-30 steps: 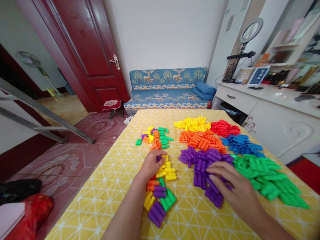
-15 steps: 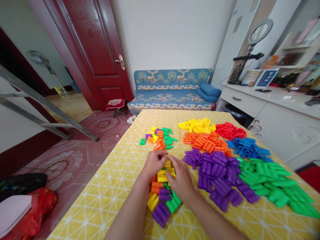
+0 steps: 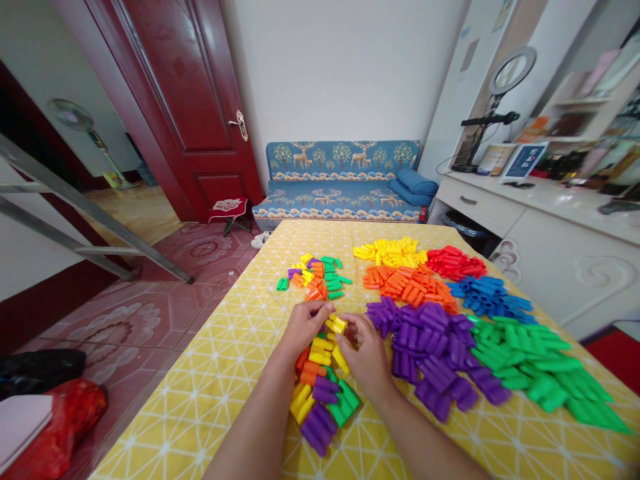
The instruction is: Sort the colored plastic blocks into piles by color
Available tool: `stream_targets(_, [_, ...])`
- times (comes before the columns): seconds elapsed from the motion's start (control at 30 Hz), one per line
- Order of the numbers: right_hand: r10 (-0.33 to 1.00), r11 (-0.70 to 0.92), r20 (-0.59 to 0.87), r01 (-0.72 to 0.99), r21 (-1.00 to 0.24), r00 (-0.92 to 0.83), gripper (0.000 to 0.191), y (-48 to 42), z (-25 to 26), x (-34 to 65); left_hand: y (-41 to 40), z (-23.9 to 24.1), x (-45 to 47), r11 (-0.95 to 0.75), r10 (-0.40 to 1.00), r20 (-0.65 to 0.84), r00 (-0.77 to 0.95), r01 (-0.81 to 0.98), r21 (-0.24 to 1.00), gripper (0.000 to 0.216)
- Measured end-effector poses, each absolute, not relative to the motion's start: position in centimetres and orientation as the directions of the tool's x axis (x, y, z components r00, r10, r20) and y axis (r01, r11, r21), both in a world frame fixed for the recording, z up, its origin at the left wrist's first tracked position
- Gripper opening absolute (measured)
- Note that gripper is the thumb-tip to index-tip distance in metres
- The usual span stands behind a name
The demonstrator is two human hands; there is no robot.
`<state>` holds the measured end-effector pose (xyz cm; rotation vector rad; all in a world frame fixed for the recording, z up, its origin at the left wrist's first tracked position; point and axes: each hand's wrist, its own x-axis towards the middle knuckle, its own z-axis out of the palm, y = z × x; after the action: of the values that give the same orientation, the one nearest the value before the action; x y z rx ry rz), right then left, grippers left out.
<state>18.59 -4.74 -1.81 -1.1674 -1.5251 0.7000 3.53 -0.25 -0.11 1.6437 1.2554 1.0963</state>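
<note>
A small yellow plastic tube block [image 3: 337, 324] is held between my two hands above the table. My left hand [image 3: 306, 328] pinches its left end, with the fingertips closed together. My right hand [image 3: 367, 357] curls its thumb and index finger at the block's right side. Beneath and in front of the hands lies a mixed group of tube blocks: a yellow block [image 3: 321, 355], an orange block [image 3: 313, 371], a purple block [image 3: 318, 429] and a green block [image 3: 346, 403]. Part of this group is hidden by my left hand and forearm.
To the right are heaps of purple blocks [image 3: 433, 347], green blocks [image 3: 537, 363], blue blocks [image 3: 493, 298], orange blocks [image 3: 410, 287], red blocks [image 3: 455, 262] and yellow blocks [image 3: 390, 252]. A smaller mixed pile [image 3: 316, 277] lies beyond my hands on the patterned tablecloth [image 3: 200, 400].
My right hand has opened away from the left slightly, and the yellow block between the fingertips now shows. The view has shifted a little; the heaps stay in place.
</note>
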Motion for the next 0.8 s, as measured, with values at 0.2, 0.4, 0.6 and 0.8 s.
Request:
stream_targets(0.2, [0.938, 0.316, 0.34, 0.23, -0.92, 0.07, 0.027, -3.64, -2.86, 18.89, -0.24, -0.35, 3.65, -0.208, 0.966, 0.161, 0.201, 0.243, 0.947, 0.037])
stream_targets(0.4, [0.932, 0.328, 0.354, 0.238, -0.914, 0.078, 0.026, -3.7, -2.55, 19.13, -0.23, -0.14, 3.66, -0.216, 0.96, 0.168, 0.226, 0.206, 0.955, 0.034])
stream_targets(0.6, [0.902, 0.39, 0.423, 0.256, -0.884, 0.084, 0.027, -3.89, -1.98, 19.28, -0.49, 0.38, 3.73, -0.249, 0.938, 0.184, 0.294, 0.2, 0.948, 0.031])
stream_targets(0.8, [0.92, 0.348, 0.37, 0.166, -0.923, 0.127, 0.027, -4.16, -2.11, 18.91, -0.49, 0.21, 3.59, -0.242, 0.939, 0.166, 0.302, 0.237, 0.941, 0.035])
